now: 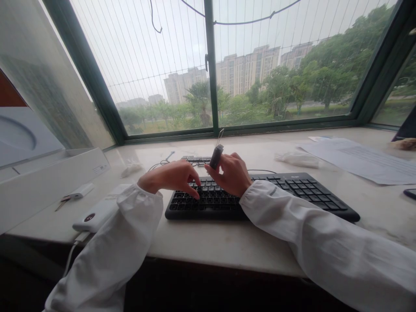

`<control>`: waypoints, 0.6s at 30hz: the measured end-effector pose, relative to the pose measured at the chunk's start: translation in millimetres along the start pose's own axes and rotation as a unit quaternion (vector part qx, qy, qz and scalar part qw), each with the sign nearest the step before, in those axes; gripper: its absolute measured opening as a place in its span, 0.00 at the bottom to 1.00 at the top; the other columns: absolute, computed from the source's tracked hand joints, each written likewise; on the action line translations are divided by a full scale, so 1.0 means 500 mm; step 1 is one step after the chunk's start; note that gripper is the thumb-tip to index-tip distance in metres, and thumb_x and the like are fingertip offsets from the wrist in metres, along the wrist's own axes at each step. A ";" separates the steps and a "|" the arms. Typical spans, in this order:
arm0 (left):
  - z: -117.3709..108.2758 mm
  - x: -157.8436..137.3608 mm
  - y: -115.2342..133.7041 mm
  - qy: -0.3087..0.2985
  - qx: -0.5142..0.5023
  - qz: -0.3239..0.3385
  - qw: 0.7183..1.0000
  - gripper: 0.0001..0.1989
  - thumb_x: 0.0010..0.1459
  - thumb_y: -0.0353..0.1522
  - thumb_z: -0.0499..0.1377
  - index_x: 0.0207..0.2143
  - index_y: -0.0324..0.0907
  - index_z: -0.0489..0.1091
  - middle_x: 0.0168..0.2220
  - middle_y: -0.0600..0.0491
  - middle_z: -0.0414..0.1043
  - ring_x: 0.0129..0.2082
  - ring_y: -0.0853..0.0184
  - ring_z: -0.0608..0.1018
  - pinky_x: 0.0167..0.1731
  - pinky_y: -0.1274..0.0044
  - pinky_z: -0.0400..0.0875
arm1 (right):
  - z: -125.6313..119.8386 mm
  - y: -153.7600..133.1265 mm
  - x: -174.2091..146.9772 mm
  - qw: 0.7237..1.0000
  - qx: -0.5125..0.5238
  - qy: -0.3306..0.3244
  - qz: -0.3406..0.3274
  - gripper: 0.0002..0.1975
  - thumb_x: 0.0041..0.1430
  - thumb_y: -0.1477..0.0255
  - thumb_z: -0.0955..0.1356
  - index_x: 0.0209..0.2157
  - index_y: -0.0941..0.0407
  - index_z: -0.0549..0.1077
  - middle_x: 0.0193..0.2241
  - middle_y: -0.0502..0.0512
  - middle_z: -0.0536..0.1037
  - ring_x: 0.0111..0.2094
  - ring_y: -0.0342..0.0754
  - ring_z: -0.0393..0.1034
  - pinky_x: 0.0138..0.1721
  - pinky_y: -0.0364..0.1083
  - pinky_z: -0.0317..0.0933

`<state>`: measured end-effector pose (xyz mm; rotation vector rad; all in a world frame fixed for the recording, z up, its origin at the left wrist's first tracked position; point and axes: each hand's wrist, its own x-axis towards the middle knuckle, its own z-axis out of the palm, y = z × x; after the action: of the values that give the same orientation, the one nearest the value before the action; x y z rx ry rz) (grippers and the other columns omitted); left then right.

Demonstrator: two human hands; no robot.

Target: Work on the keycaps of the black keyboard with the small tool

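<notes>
A black keyboard (312, 190) lies on the pale ledge before me. Its left part looks stripped of keycaps in places, while the number pad on the right has its caps. My right hand (232, 175) is closed round the black handle of a wire keycap puller (216, 157), whose thin wire ends point up and away from the keys. Over the keyboard's left half hovers my left hand (177, 177), thumb and index finger apart with nothing visible between them. Behind the hands lie loose keycaps (198, 159) in rows, partly hidden by my fingers.
At left are a white power bank (94, 216) with a cable, a small white object with a key (76, 192), and an open white box (58, 177). Clear plastic bags (297, 159) and paper sheets (360, 160) lie at right. A window frame (211, 73) closes off the back.
</notes>
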<state>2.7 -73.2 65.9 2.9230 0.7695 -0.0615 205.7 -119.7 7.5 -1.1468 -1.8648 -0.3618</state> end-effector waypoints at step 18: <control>0.001 0.008 0.013 -0.042 0.012 -0.068 0.997 0.20 0.49 0.47 0.66 0.41 0.48 0.77 0.29 0.56 0.73 0.25 0.71 0.70 0.26 0.79 0.59 | 0.001 0.000 -0.001 1.000 -0.003 -0.010 -0.001 0.15 0.63 0.59 0.64 0.28 0.55 0.65 0.23 0.47 0.75 0.23 0.43 0.66 0.38 0.46 0.51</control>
<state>9.4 -76.6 65.7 2.8642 0.9601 -0.2047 205.6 -119.6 6.6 -1.1566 -1.8843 -0.3580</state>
